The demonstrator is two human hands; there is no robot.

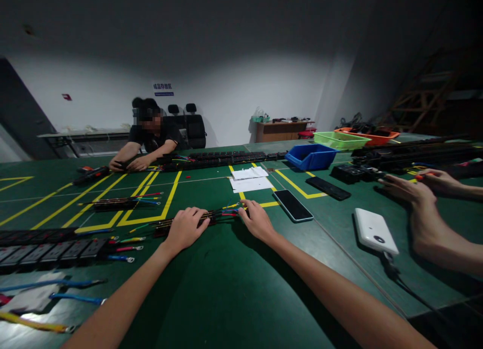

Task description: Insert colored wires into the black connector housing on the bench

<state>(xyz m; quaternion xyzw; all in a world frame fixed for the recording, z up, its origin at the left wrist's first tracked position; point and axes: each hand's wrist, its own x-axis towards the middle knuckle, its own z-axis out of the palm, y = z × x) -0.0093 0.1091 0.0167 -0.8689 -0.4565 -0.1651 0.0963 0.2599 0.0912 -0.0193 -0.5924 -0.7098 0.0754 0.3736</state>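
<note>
My left hand (184,227) is closed over a thin dark strip with copper-coloured bars (160,228), which lies on the green table. Coloured wires (226,213) in red, blue and yellow come out of its right end. At their tips, the thumb and fingers of my right hand (255,219) are pinched on the wire ends, which carry ring terminals. A similar strip with wires (116,202) rests a little farther back. To the left are black socket strips (53,253) whose wires end in ring terminals.
A phone (293,206), a dark phone (328,187) and a white power bank (375,230) lie right of my hands. Paper sheets (251,180) and a blue bin (311,157) are farther back. One co-worker's hands (413,190) work at right; another person (151,138) leans in across the table.
</note>
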